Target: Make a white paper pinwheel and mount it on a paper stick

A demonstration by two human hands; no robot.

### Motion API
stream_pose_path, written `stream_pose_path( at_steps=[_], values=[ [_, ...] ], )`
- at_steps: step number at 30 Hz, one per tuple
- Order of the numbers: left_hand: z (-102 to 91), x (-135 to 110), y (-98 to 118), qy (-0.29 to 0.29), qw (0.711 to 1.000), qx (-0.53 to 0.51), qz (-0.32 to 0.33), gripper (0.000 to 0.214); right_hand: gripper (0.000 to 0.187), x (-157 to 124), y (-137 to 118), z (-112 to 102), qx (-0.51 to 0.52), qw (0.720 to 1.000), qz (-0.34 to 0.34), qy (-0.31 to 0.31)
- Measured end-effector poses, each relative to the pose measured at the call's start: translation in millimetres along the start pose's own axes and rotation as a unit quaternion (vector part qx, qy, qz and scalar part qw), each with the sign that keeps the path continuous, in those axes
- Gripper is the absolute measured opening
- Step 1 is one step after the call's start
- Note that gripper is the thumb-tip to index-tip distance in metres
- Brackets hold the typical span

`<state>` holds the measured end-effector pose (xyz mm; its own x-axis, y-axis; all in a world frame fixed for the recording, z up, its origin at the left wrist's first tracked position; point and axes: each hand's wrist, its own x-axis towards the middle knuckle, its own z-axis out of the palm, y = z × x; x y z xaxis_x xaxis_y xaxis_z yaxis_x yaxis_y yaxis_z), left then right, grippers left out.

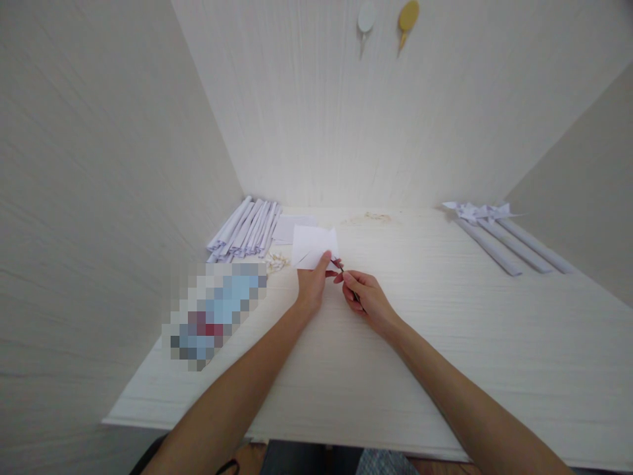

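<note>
My left hand [313,285] pinches a square sheet of white paper [312,241] by its near edge, thumb on top. A short diagonal line, maybe a slit, shows near the sheet's left corner. In my right hand [364,296] is a slim dark tool [339,264], its tip at the sheet's right corner by my left fingers. Most of the tool is hidden in the fist, so its kind is unclear. Left of the sheet lies a small heap of pale bits [277,263].
Rolled white paper tubes [247,227] are piled at the left back, beside flat paper [291,228]. Three tubes with folded paper pinwheels [484,212] lie at the right. A blurred-out blue item [222,313] is at the left. Walls enclose the white table [445,330].
</note>
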<state>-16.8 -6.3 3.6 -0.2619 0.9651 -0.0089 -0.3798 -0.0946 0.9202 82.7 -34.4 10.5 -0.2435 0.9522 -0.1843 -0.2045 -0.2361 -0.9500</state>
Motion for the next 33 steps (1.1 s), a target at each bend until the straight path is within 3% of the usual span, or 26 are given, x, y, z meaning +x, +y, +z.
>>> stream_pose_path(
  at_steps=[33],
  values=[
    [0.9, 0.0, 0.7, 0.011, 1.000, -0.014, -0.001, 0.022, 0.025, 0.1, 0.4, 1.5, 0.003, 1.000, -0.002, 0.008]
  ],
)
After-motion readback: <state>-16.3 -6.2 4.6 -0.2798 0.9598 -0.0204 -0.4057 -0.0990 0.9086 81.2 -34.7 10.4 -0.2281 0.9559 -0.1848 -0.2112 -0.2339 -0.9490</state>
